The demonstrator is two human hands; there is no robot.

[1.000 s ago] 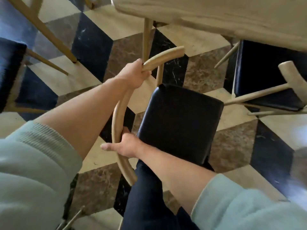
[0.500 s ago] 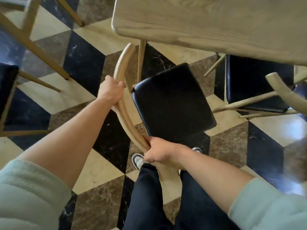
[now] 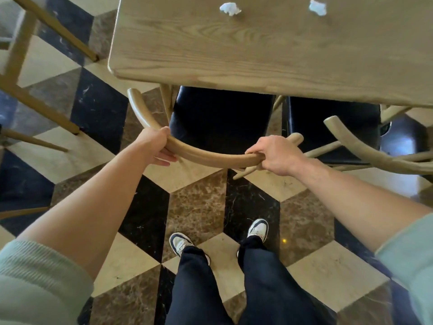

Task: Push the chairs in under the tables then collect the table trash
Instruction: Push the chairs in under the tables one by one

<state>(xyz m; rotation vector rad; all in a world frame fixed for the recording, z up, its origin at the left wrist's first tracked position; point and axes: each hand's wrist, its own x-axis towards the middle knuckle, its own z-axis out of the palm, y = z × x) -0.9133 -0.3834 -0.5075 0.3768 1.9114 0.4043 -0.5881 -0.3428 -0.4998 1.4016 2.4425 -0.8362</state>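
Observation:
A wooden chair with a curved backrest [image 3: 210, 156] and a black seat [image 3: 220, 118] stands squarely at the light wooden table [image 3: 257, 50], its seat partly under the table edge. My left hand [image 3: 155, 146] grips the left part of the curved backrest. My right hand [image 3: 274, 154] grips its right end. Two crumpled white paper scraps lie at the far side of the tabletop, one [image 3: 230, 8] left of the other [image 3: 317, 7].
A second chair [image 3: 356, 146] with a black seat sits to the right, partly under the table. Legs of another chair [image 3: 42, 97] stand at the left. My feet [image 3: 218, 238] stand on the checkered marble floor behind the chair.
The chair has swung from a turned angle to face the table squarely and slid partly under it. My hands stayed on the backrest. The view rose to show the tabletop and paper scraps.

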